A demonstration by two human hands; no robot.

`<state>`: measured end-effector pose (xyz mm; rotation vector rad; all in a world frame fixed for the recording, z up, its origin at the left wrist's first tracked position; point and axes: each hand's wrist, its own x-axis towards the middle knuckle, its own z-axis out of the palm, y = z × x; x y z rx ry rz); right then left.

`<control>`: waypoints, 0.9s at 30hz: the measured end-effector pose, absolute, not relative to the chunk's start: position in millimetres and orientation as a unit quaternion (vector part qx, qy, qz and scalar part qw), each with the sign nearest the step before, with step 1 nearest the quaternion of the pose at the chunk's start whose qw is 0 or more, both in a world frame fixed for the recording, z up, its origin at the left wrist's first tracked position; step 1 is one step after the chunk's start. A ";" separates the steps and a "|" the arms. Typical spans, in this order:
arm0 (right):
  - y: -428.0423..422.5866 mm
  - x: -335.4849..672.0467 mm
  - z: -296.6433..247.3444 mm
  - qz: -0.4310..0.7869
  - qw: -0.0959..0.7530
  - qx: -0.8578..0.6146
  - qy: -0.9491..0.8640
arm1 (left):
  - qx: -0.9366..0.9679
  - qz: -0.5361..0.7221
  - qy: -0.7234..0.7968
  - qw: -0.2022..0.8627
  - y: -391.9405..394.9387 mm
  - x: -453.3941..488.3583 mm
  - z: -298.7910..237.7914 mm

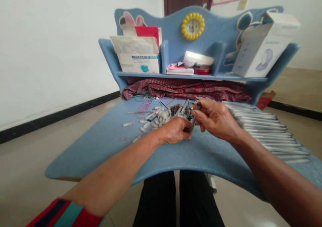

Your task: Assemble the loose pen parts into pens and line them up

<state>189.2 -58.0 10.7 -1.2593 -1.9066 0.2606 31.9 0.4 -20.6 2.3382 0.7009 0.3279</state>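
On my head feed, a slim grey pen (194, 123) is held tilted above the blue desk (100, 146). I see the left hand (176, 129) curled closed around its lower end, and the right hand (213, 116) pinching it near the dark upper end. Just beyond lies a loose pile of whitish pieces (160, 119); on the right, a row of similar pens (271, 133). Behind, red plaid cloth (186, 87) lies bunched below the shelf unit (168, 27).
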 end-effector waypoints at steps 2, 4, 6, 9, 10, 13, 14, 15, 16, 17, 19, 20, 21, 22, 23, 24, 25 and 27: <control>-58.7 189.1 9.2 0.107 0.408 -0.495 -0.759 | 0.892 0.126 0.275 0.337 0.1 31.4 -20.1; -59.7 188.0 8.8 0.108 0.407 -0.491 -0.763 | 0.890 0.123 0.280 0.338 0.6 30.9 -20.0; -60.6 186.4 9.6 0.108 0.407 -0.492 -0.762 | 0.890 0.119 0.280 0.339 1.6 30.5 -20.1; -60.8 183.9 11.9 0.106 0.406 -0.494 -0.762 | 0.891 0.114 0.280 0.340 3.5 30.0 -20.9; -60.3 183.1 12.4 0.105 0.403 -0.493 -0.763 | 0.891 0.113 0.280 0.340 4.0 29.7 -21.3; -56.9 181.9 11.7 0.100 0.403 -0.498 -0.761 | 0.890 0.115 0.279 0.342 5.3 28.6 -22.3; -55.4 182.1 10.9 0.099 0.406 -0.504 -0.756 | 0.889 0.116 0.279 0.344 5.6 28.2 -22.4; -53.6 182.8 10.0 0.101 0.409 -0.511 -0.749 | 0.887 0.119 0.280 0.346 5.7 27.9 -22.1; -51.8 184.0 9.4 0.109 0.411 -0.517 -0.743 | 0.886 0.121 0.281 0.349 5.6 27.8 -21.6; -50.1 185.8 9.3 0.119 0.411 -0.523 -0.737 | 0.884 0.123 0.281 0.352 5.4 27.8 -20.6; -47.2 190.9 12.0 0.121 0.413 -0.542 -0.722 | 0.881 0.132 0.278 0.360 4.3 28.3 -17.2; -46.6 193.8 15.1 0.102 0.414 -0.557 -0.712 | 0.877 0.140 0.278 0.366 3.6 28.7 -15.0; -46.8 196.6 19.4 0.067 0.413 -0.578 -0.701 | 0.870 0.151 0.282 0.375 2.9 29.1 -12.5; -48.2 198.8 24.6 0.019 0.406 -0.601 -0.688 | 0.859 0.165 0.295 0.384 2.5 29.4 -9.9; -50.6 200.2 30.2 -0.037 0.389 -0.623 -0.678 | 0.845 0.174 0.310 0.400 2.2 29.5 -7.4; -54.2 200.5 35.5 -0.089 0.358 -0.639 -0.675 | 0.832 0.176 0.320 0.418 2.3 29.6 -5.2; -58.5 199.6 40.1 -0.135 0.312 -0.647 -0.682 | 0.823 0.180 0.326 0.429 2.7 29.6 -3.3; -68.8 194.8 45.2 -0.186 0.193 -0.632 -0.727 | 0.820 0.181 0.323 0.437 3.8 29.5 -1.0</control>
